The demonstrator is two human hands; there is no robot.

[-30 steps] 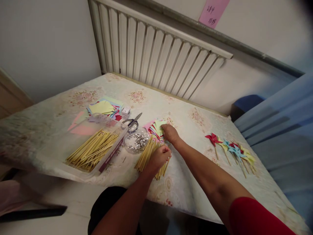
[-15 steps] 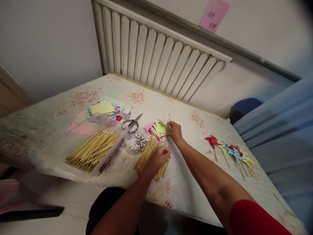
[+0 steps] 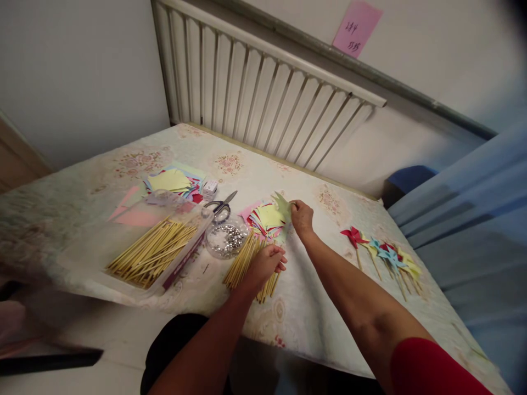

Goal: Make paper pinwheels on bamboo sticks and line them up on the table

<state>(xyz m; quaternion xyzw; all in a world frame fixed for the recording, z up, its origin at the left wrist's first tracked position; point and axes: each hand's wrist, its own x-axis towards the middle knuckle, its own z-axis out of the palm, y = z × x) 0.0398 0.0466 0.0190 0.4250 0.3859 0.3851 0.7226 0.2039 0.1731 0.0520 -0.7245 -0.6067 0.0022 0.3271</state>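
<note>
Pinched in my right hand (image 3: 302,216) is a pale green sheet of cut paper (image 3: 282,205), lifted off the paper pile with its slit corners spreading. My left hand (image 3: 268,264) hovers over a bundle of thin wooden sticks (image 3: 242,262), its fingers loosely curled and apart, with nothing visible in them. Just behind that bundle is the pile of coloured cut paper (image 3: 267,218), yellow on top. A round clear dish of silver pins (image 3: 227,239) sits left of the bundle, by a pair of scissors (image 3: 222,207).
A clear plastic box (image 3: 187,263) full of sticks stands at the left. Behind it lie more cut papers (image 3: 169,180) and a small white box (image 3: 209,189). Finished paper pinwheels (image 3: 389,255) lie at the right, near a blue curtain (image 3: 465,230). A radiator (image 3: 255,93) borders the table's back.
My right hand has drawn a green paper sheet up off the pile and a little to the right. The fingers of my left hand have loosened while it stays over the sticks.
</note>
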